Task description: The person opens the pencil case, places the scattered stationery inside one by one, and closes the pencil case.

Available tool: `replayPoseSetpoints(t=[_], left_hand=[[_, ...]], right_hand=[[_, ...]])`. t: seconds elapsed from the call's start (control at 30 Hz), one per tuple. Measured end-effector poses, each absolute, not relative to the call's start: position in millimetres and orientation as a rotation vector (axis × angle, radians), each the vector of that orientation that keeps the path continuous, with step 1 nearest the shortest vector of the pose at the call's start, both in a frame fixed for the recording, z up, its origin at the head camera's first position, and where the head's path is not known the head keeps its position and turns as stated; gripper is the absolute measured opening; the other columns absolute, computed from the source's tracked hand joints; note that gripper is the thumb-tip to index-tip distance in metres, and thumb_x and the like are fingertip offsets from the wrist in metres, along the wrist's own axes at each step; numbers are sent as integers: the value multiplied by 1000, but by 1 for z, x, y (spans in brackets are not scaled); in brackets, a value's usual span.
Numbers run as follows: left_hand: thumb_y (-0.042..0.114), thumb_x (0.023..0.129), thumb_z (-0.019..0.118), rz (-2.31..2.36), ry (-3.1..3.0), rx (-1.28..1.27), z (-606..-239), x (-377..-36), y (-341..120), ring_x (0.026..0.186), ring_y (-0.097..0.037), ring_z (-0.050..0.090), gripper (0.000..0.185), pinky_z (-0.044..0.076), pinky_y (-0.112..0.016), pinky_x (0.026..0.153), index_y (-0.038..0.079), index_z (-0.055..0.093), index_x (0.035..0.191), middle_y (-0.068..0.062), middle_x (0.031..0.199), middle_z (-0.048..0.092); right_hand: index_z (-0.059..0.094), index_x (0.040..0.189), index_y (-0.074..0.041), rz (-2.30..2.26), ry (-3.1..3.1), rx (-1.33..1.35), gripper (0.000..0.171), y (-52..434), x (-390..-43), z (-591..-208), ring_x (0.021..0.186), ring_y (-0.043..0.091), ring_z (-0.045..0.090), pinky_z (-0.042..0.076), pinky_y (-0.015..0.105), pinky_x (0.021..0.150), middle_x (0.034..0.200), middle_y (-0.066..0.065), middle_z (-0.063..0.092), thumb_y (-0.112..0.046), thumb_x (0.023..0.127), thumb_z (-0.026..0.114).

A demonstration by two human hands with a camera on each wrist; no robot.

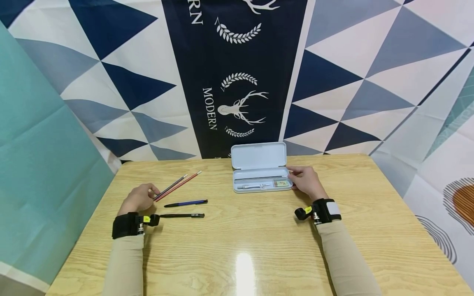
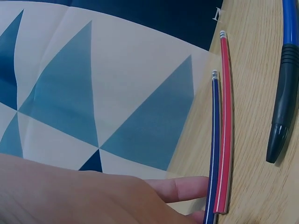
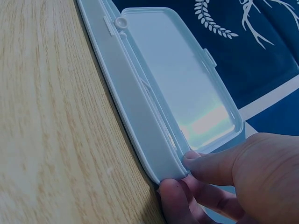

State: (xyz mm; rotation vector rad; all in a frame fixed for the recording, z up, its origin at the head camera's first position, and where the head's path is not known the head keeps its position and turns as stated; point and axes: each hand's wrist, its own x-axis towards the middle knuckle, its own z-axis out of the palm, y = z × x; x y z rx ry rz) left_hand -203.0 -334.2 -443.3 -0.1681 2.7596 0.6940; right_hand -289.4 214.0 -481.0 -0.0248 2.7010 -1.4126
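One blue pencil touched by left hand, grip unclear; red beyond could be rolled if brushed; case pinched by right hand.

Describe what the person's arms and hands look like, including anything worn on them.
The left hand and right hand are ungloved. The left sleeve and right sleeve are long and plain beige. A black left wrist strap and black right wrist strap each carry a small black camera with a yellow label; the right one also has a whitish patch.
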Motion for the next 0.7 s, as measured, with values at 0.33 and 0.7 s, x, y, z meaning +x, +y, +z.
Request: replayPoseSetpoints(t=[0.33, 0.7], left_hand=[[-11, 99, 53, 707, 2756, -166, -443, -202, -333, 111, -44, 62, 32, 53, -56, 95, -3, 66, 127, -34, 130, 66], [-11, 96, 52, 727, 2745, -140, -442, -202, -332, 105, -41, 56, 34, 48, -49, 88, -4, 64, 128, -33, 128, 65]], right_hand=[[65, 157, -2, -1411, 2700, -13, 44, 214, -290, -481, 73, 11, 68, 61, 20, 65, 132, 36, 74, -7, 113, 62], [65, 157, -2, -1411, 2701, -15, 44, 214, -289, -481, 72, 12, 68, 61, 21, 65, 124, 33, 74, -7, 113, 63]])
